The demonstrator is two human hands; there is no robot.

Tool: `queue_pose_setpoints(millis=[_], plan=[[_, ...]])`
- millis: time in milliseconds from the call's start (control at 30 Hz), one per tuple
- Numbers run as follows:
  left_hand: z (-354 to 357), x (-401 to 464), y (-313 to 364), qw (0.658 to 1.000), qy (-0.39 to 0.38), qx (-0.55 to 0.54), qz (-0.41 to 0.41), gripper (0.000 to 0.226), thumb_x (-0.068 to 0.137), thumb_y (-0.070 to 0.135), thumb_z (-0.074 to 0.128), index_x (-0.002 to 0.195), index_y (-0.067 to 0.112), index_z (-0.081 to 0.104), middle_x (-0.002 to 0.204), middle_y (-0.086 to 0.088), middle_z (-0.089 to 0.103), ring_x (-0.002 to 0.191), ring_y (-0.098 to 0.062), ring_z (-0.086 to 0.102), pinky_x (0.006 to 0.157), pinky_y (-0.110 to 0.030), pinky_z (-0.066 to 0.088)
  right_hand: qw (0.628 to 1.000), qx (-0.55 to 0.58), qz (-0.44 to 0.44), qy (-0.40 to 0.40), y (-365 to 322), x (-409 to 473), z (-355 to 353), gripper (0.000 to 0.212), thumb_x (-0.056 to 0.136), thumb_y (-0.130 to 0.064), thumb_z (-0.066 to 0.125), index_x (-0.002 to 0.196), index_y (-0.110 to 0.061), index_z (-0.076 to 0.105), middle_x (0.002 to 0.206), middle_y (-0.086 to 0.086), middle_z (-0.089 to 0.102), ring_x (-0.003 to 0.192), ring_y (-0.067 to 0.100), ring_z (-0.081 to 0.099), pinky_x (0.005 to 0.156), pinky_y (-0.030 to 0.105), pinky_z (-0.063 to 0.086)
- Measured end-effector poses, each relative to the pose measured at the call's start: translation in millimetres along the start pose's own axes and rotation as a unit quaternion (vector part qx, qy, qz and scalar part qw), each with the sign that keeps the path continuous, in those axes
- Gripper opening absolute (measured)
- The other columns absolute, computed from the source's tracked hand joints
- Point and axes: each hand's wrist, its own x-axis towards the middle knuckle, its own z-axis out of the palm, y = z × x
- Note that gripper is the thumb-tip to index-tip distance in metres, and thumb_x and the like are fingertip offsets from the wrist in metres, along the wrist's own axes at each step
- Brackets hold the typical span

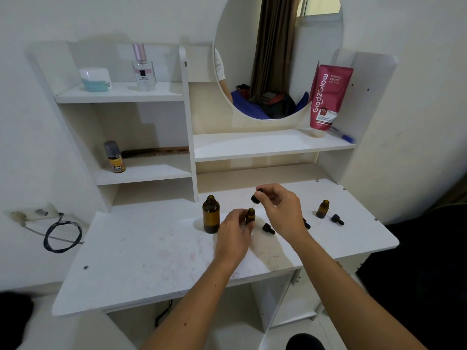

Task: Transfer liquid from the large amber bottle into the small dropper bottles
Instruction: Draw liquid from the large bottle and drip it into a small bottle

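Note:
The large amber bottle stands uncapped and upright on the white desk. Just right of it, my left hand grips a small amber dropper bottle, open at the top. My right hand pinches a black dropper cap a little above that small bottle. A second small amber bottle stands open at the right. Loose black dropper caps lie on the desk: one between my hands, one beside the right bottle, and one partly hidden behind my right wrist.
A shelf unit with a round mirror rises behind the desk. It holds a jar, a perfume bottle, a small spray can, a comb and a red tube. A black cable hangs at the left wall.

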Motion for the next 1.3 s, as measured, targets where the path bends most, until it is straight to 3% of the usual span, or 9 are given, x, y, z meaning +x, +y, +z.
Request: queue_pose_setpoints(millis=[167,400,600,733,933,1300], plan=[[-8,-12,-1,0.999,-0.005,-0.029,-0.021,0.052,0.095,0.033,0.073,0.142,0.025,0.053,0.138,0.012,0.061,0.122,-0.005,0.06,0.104,-0.027,0.052,0.999,0.009,-0.027,0.033,-19,2,-10,0.011,0.097,-0.017,0.074,0.107,-0.012,0.076,0.086,-0.012,0.079,0.083,-0.006,0.072,0.08,0.007,0.051],[-50,-38,-11,0.996,-0.037,-0.077,-0.032,0.045,0.091,0.036,0.077,0.133,0.031,0.06,0.125,0.019,0.067,0.112,-0.001,0.065,0.089,-0.01,0.051,0.996,0.018,-0.067,0.054,-44,-2,-16,0.014,0.097,-0.02,0.075,0.109,-0.013,0.077,0.091,-0.013,0.078,0.087,-0.004,0.072,0.082,0.008,0.052],[-90,-43,-19,0.991,0.089,-0.082,-0.05,0.029,0.089,0.031,0.08,0.113,0.029,0.063,0.105,0.013,0.069,0.093,-0.008,0.067,0.078,-0.017,0.058,0.994,0.067,-0.082,0.034,-66,-6,4,0.016,0.098,-0.024,0.073,0.113,-0.017,0.076,0.098,-0.007,0.08,0.096,0.006,0.075,0.089,0.019,0.058],[-99,-31,-26,0.989,0.114,-0.075,-0.053,0.046,0.083,0.033,0.085,0.12,0.026,0.059,0.114,0.01,0.066,0.1,-0.014,0.065,0.084,-0.023,0.057,0.992,0.083,-0.095,0.028,-77,-3,22,0.016,0.099,-0.022,0.072,0.113,-0.018,0.076,0.101,-0.007,0.079,0.099,0.009,0.075,0.092,0.023,0.058],[-93,-9,-27,0.993,0.051,-0.074,-0.074,0.065,0.083,0.036,0.085,0.139,0.028,0.054,0.14,0.008,0.06,0.123,-0.016,0.059,0.106,-0.038,0.051,0.99,0.088,-0.104,0.022,-80,4,40,0.019,0.099,-0.022,0.072,0.115,-0.013,0.076,0.102,-0.004,0.079,0.099,0.009,0.075,0.093,0.025,0.059],[-91,-4,-33,0.995,0.026,-0.065,-0.072,0.052,0.088,0.033,0.081,0.134,0.023,0.06,0.128,0.009,0.068,0.116,-0.012,0.062,0.107,-0.031,0.048,0.996,0.026,-0.076,-0.044,-69,8,64,0.012,0.096,-0.021,0.075,0.107,-0.015,0.077,0.092,-0.012,0.077,0.09,-0.003,0.072,0.082,0.007,0.053]])
